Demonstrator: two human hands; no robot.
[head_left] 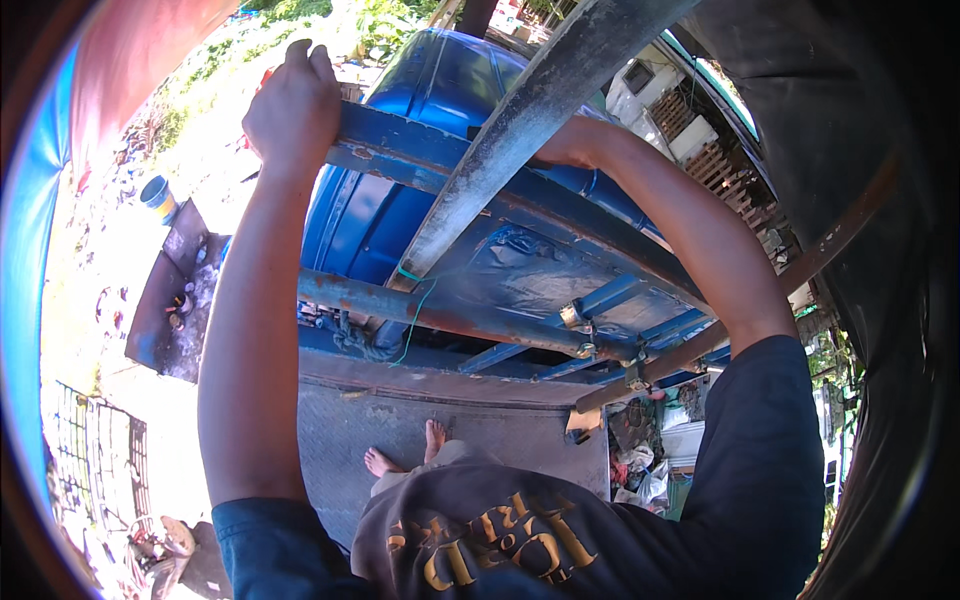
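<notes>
Beside the rounded, glossy blue metal panel point(430, 80), a long, chipped, blue-painted rail point(398, 137) has the left hand point(293, 105) at its end, the right hand point(565, 147) farther along; whether either grip is closed, I cannot tell. Even, two-handed support should steady it.

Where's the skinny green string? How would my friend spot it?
Start at the long, worn grey metal beam slanting down from the top of the picture. Near its lower end, look at the rusty blue round metal pipe. The thin green string curves down past that pipe, bright and skinny among thick, straight bars.
</notes>
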